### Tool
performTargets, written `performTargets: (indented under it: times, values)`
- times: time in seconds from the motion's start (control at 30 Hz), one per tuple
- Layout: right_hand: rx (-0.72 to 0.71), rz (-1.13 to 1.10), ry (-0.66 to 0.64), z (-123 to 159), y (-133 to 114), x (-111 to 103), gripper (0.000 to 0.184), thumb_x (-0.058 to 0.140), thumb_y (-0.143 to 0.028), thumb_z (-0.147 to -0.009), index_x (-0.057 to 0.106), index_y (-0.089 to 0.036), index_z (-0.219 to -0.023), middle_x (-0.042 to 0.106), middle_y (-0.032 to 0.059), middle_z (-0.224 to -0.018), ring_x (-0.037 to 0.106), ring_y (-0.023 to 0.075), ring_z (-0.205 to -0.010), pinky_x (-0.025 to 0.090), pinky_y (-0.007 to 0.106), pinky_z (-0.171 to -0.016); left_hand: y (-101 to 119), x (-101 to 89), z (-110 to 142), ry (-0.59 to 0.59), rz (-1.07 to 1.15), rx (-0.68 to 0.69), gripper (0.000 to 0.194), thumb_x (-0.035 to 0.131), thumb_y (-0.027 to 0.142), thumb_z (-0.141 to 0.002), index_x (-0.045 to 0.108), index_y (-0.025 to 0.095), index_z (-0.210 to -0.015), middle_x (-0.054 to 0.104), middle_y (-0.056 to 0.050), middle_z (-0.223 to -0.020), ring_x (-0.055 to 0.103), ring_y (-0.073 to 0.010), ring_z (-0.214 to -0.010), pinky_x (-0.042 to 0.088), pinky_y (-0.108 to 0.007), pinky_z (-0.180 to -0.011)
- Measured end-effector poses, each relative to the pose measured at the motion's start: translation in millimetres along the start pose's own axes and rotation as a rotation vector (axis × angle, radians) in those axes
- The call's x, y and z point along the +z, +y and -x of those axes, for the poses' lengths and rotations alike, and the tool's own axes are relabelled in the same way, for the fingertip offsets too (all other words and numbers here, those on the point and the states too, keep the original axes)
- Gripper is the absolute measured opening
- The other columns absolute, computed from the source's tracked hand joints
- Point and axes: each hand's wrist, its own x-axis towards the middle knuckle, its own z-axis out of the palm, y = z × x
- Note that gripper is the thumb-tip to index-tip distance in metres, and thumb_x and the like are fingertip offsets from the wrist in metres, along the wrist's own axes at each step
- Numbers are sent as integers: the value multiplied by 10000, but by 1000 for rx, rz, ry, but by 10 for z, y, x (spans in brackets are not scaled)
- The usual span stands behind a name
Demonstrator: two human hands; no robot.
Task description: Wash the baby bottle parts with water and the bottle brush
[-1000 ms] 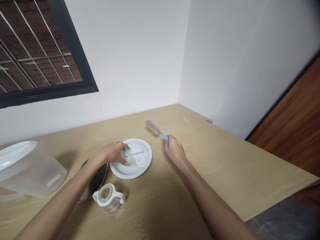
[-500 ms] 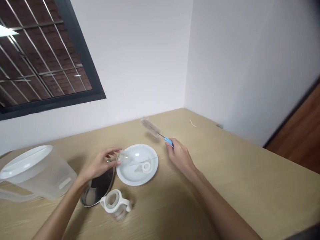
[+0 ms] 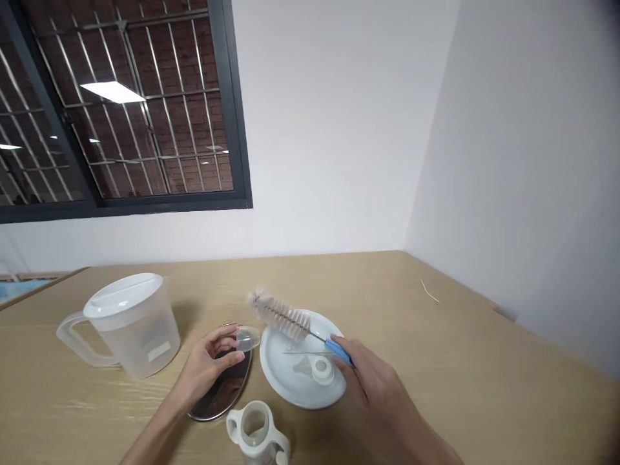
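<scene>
In my left hand (image 3: 206,365) a small clear plastic cap (image 3: 248,338) is pinched by its left end, above the edge of a dark shiny metal tray (image 3: 225,392). My right hand (image 3: 375,378) grips the blue handle of a bottle brush (image 3: 285,318). Its white bristles point left and hang over the far side of a white plate (image 3: 278,381). On that plate lie a bottle nipple in a white ring (image 3: 321,369) and a thin clear rod. A two-handled baby bottle (image 3: 254,429) stands open-topped near my left forearm, partly cut off below.
A lidded translucent pitcher (image 3: 138,339) stands at the left, its handle facing left. A thin pale strip (image 3: 429,292) lies at the far right of the wooden table (image 3: 460,361). White walls and a barred window are behind.
The view has turned left. The brush has come back toward the plate and the cap, bristles now above the plate's far edge. The cap has moved off the plate toward the tray.
</scene>
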Motion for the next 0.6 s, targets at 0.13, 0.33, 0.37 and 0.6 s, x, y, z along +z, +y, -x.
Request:
performTargets:
  times: [0.13, 0.33, 0.37, 0.6]
  values:
    - [-135, 60, -9, 71, -47, 127, 317, 464, -223, -986, 515, -181, -1296, 719, 89, -964, 699, 184, -737, 546, 261, -617, 52, 41, 73, 64, 144, -25, 587, 881, 343, -598, 653, 151, -1103, 727, -112, -1018, 674, -228, -924, 532, -360, -867]
    - [-83, 94, -27, 42, 28, 86, 339, 457, -231, -984, 537, -182, -1309, 705, 88, -911, 694, 199, -733, 530, 268, -584, 45, -32, 132, 82, 157, -26, 611, 863, 355, -632, 628, 154, -1159, 713, -136, -1113, 666, -237, -977, 528, -394, -902]
    - [-79, 77, -22, 35, 27, 74, 341, 465, -228, -979, 537, -183, -1310, 703, 93, -921, 695, 204, -750, 534, 275, -597, 23, -44, 134, 90, 141, -21, 613, 860, 356, -637, 626, 152, -1165, 708, -139, -1128, 663, -238, -985, 526, -401, -912]
    - [-112, -51, -128, 84, -93, 140, 411, 486, -169, -961, 490, -180, -1372, 697, 114, -944, 686, 200, -774, 550, 277, -642, -128, -56, 120, 162, 97, 38, 603, 843, 368, -654, 634, 143, -1173, 672, -147, -1198, 653, -233, -991, 527, -408, -929]
